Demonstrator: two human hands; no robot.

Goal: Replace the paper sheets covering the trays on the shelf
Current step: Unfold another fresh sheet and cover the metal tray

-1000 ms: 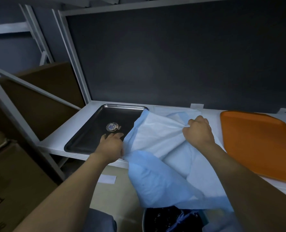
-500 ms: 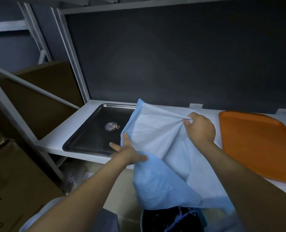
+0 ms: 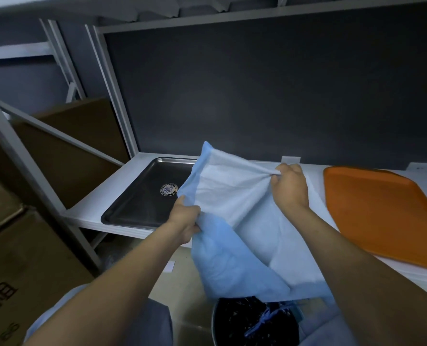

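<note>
In the centre of the frame, over the front edge of the shelf (image 3: 90, 208), the paper sheet (image 3: 232, 196) is held up between both hands. It is pale blue on one face and whiter on the other. Its lower part drapes down past the shelf edge toward a dark-lined bin (image 3: 214, 325) at the bottom of the frame.

The left hand (image 3: 185, 221) grips the sheet's left edge with its fingers curled into the material. The right hand (image 3: 289, 188) pinches a bunched fold near the top, and creases fan out from that pinch.

To the left of the sheet a metal tray (image 3: 142, 196) lies bare on the shelf, partly hidden by the lifted corner. At the right of the frame an orange tray (image 3: 382, 208) lies uncovered too.

The sheet looks very light and limp. It sags, folds on itself and takes creases wherever it is squeezed, so it will not hold a shape by itself. It probably tears if pulled hard from a single pinch.

For discarding it, gathering it into a loose bundle with both hands seems enough. A fresh sheet is better taken by two corners or along one edge, hands well apart, so that it hangs flat and can be laid into a tray without wrinkling. The thin material may slip from a light grip.
</note>
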